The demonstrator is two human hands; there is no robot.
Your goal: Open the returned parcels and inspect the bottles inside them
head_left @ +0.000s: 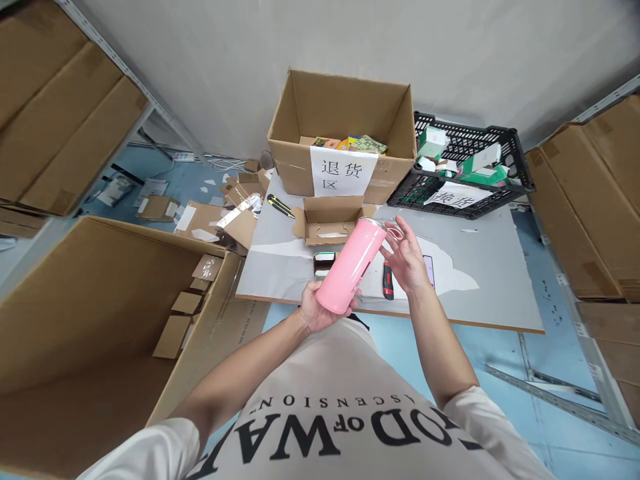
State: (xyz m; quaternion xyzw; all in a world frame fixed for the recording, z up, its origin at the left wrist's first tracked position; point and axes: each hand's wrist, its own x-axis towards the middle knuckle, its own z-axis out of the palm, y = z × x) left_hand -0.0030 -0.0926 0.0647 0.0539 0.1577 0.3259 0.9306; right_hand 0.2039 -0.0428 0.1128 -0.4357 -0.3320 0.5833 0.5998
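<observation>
Holding the pink tumbler (351, 265) tilted above the grey board (493, 280), we grip its lower end in our closed left hand (318, 309). Our right hand (406, 257) is open, fingers touching the upper end. Just beyond it lies a small open carton (327, 220).

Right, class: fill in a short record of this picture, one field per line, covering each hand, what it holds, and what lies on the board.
left hand: left hand grips the lower end of the pink tumbler, which is tilted
right hand: right hand, fingers spread, touches the tumbler's top end
work surface: grey board on the floor
on the board: small open carton, red-handled cutter, yellow-and-black cutter
behind: labelled cardboard box, black crate
near left: large open carton
</observation>
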